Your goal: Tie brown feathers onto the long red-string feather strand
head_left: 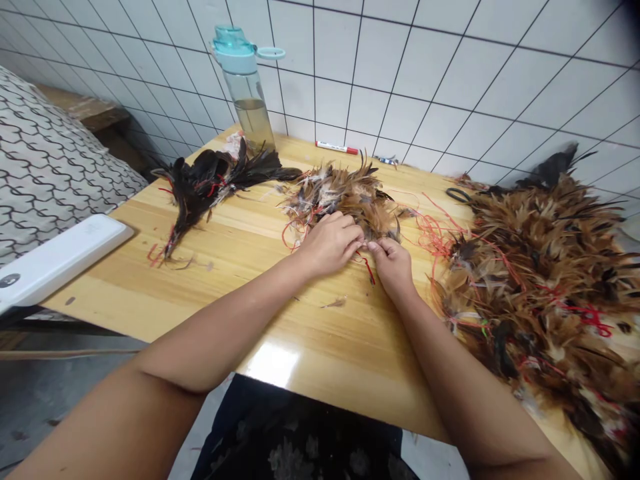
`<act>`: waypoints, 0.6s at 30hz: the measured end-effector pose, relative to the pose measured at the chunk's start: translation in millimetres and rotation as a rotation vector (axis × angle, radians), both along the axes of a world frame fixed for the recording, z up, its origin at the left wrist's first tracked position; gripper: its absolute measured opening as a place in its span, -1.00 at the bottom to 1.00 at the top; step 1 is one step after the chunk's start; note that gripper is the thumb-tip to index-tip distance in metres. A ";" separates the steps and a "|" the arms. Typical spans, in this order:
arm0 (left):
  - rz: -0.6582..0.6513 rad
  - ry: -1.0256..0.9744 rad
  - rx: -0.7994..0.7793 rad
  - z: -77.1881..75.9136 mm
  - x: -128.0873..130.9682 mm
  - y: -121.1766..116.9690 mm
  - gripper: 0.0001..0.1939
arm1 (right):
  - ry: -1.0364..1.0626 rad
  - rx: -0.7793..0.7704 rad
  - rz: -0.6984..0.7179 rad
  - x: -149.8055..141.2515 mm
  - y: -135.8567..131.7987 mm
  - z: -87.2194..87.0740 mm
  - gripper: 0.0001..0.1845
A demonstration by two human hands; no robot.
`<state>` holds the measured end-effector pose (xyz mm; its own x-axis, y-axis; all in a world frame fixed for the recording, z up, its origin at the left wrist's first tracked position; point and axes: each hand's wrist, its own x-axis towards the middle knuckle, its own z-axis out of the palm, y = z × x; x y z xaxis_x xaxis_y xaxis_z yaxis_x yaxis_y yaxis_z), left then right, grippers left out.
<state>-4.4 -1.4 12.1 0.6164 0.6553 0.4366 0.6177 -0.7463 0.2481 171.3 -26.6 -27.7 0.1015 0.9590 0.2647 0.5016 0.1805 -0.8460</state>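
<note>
While white wall tiling with black grid lines point(390, 60) backs the scene, a pale yellow wood-grain tabletop point(200, 280) stands against it. Largest item on the surface: a broad heap of brown and black feathers point(550, 267) along the right side, with red ties among the plumes. Far side, left of centre: an upright clear drink bottle with a turquoise lid point(243, 87), partly filled with yellowish liquid. Left edge: a long white rounded case point(65, 257). Between case and bottle lies a glossy black feather bundle with red ties point(200, 180). Near the middle of the tabletop, between the black bundle and the heap, sits a smaller bunch of mixed brown and grey feathers point(345, 193), both hands at its near edge. Left hand point(334, 241): fingers curled over that edge, fingertips close to the other hand; cannot tell what they grip. Right hand point(395, 263): thumb and forefinger pressed together; anything between them is too small to identify. A tangle of thin orange-red thread point(434, 237) lies between bunch and heap. Near the wall: a white marker with a red cap point(337, 147). Just below the fingertips: a short red strand point(370, 270). Nearer the front: a loose brownish feather point(336, 303).
</note>
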 end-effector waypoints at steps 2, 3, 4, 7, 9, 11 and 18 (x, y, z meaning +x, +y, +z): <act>-0.001 0.023 0.024 -0.9 -0.1 0.2 -0.71 | -0.040 0.005 0.037 -0.2 0.3 0.1 -0.74; -0.006 0.033 0.033 -1.3 -0.1 0.3 -0.71 | -0.053 0.004 0.053 -0.3 0.6 -0.1 -0.74; -0.010 0.041 0.040 -1.7 -0.1 0.4 -0.71 | -0.060 0.001 0.068 -0.4 0.9 -0.5 -0.74; -0.020 0.030 0.036 -1.3 0.1 0.2 -0.72 | -0.020 -0.025 0.096 -0.2 1.7 -1.8 -0.76; -0.005 -0.033 0.021 0.9 0.2 -0.2 -0.76 | 0.073 -0.050 0.086 0.2 1.9 -1.7 -0.75; 0.040 -0.124 -0.004 4.1 0.1 -0.3 -0.79 | 0.195 -0.074 0.053 0.5 1.6 0.1 -0.70; 0.123 -0.211 -0.251 2.8 1.7 1.5 -0.78 | 0.448 -0.115 -0.019 -0.6 -0.3 9.5 -0.60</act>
<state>-2.7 0.0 14.8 0.4398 0.8218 0.3621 0.6145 -0.5694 0.5460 170.7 -26.9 -18.2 0.1996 0.9764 0.0829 0.0845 0.0672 -0.9942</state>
